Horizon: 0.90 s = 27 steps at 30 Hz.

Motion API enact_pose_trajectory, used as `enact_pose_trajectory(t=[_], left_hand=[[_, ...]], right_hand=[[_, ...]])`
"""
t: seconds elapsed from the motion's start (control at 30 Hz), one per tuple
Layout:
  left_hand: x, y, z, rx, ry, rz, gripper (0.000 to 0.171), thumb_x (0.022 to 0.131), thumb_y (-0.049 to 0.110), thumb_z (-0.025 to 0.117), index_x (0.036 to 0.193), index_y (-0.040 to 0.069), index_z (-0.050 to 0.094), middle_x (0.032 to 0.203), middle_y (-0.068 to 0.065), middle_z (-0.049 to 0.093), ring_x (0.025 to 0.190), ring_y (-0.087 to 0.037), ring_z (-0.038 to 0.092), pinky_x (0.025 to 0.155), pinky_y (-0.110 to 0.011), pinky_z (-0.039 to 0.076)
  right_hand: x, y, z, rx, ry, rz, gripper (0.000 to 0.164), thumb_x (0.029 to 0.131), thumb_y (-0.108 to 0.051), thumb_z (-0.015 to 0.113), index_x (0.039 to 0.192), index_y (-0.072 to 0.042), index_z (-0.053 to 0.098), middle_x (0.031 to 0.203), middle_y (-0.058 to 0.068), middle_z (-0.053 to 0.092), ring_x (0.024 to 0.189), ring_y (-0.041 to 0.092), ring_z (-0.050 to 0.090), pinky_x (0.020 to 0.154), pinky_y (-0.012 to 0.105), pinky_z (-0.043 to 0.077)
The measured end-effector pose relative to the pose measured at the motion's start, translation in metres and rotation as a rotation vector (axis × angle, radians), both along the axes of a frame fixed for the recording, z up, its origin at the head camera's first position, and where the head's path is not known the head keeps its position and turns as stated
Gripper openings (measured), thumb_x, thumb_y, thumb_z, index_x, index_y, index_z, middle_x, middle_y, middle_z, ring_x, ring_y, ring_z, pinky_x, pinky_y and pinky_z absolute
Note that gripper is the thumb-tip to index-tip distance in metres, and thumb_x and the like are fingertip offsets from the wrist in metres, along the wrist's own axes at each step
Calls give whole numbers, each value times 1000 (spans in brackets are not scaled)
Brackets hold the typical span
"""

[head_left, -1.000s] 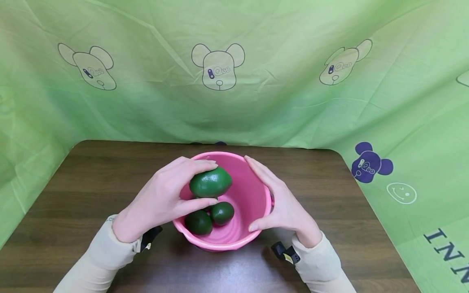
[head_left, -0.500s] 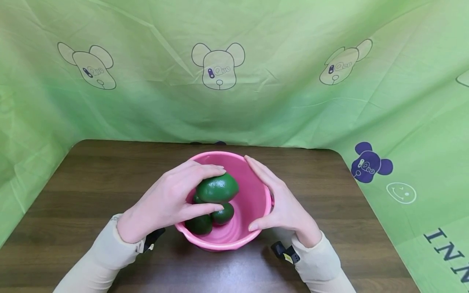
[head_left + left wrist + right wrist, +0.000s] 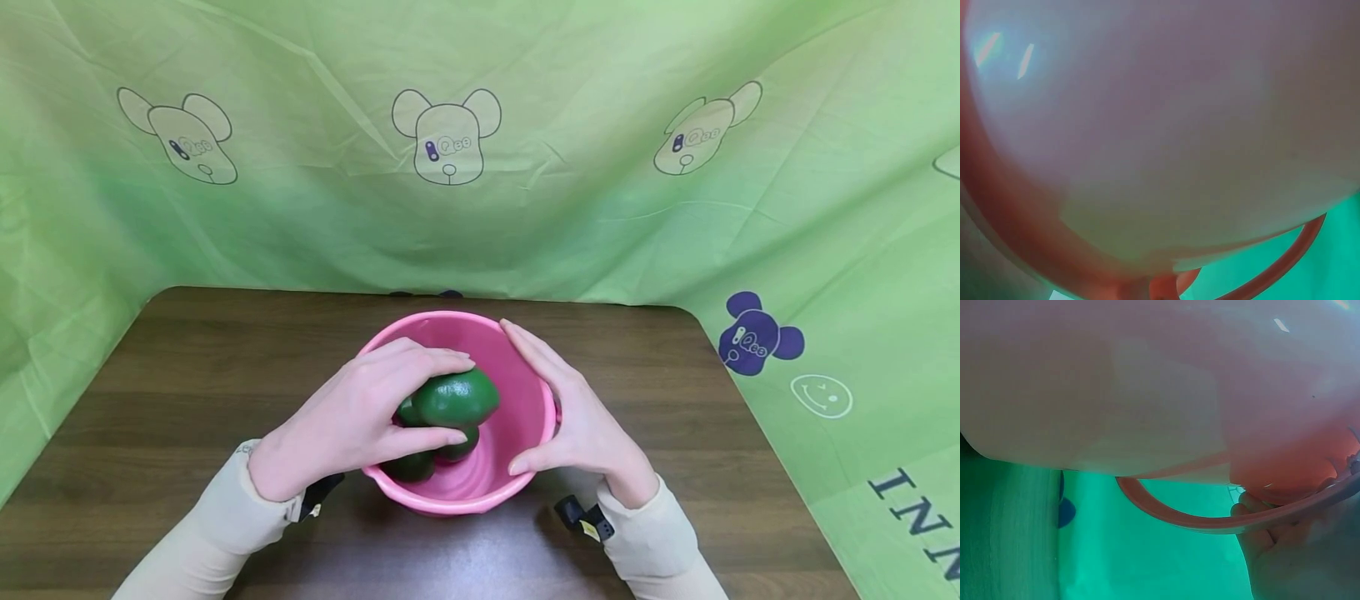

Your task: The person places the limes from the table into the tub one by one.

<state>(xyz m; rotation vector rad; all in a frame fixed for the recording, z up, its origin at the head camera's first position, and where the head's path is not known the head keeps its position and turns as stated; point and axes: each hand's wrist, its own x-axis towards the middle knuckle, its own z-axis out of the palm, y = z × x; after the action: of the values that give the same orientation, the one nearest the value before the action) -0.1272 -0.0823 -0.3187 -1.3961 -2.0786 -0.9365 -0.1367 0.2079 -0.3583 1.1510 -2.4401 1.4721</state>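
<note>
Inside the mouth of a pink bucket (image 3: 517, 408), my left hand (image 3: 360, 408) grips a glossy green avocado (image 3: 459, 397), thumb on the near side and fingers on the far side. More dark green avocados (image 3: 411, 469) lie beneath it, partly covered by the hand. My right hand (image 3: 581, 417) holds the bucket's right rim, thumb at the near side and fingers toward the back. The right wrist view shows part of a hand (image 3: 1297, 556) beside the bucket's curved handle (image 3: 1204, 520). The left wrist view is mostly filled by the bucket's outer wall (image 3: 1166, 137).
The bucket stands on a dark wood-grain table (image 3: 225, 350). A green cloth (image 3: 315, 225) with printed bear heads hangs behind the table and along its sides. Small black wrist cameras (image 3: 583, 517) sit under both cuffs.
My left hand has moved right and a little toward me, carrying the avocado lower over the others in the bucket. The right hand and bucket have stayed in place.
</note>
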Motion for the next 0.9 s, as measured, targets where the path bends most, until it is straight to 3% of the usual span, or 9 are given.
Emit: enact_pose_trajectory(t=[0.37,0.53,0.7,0.9], left_hand=[[1,1,-4,-52,-84,4,58,86,40,83,133,13,62,128,9,63,107,-9,57,94,-23,45],[-1,2,-4,-27,-47,-18,62,87,40,83,136,10,61,135,4,62,114,-13,58,100,-25,43],[-3,2,-1,34,9,-39,72,91,48,76,142,3,55,145,-8,56,131,-24,52,112,-42,36],[-3,-2,2,72,-4,-30,74,94,53,68,144,1,54,148,-10,52,136,-29,48,113,-44,36]], right_hand=[[1,0,1,0,3,-1,128,64,-66,89,162,-11,28,164,9,29,146,29,30,110,35,39],[0,0,1,2,7,-3,127,64,-67,87,162,-11,28,164,9,29,146,29,30,111,35,38],[0,0,1,1,19,-1,128,64,-68,87,162,-10,29,164,7,29,146,30,32,111,35,38],[-1,0,1,2,25,4,128,64,-66,89,162,-9,29,164,8,29,145,30,32,110,36,39]])
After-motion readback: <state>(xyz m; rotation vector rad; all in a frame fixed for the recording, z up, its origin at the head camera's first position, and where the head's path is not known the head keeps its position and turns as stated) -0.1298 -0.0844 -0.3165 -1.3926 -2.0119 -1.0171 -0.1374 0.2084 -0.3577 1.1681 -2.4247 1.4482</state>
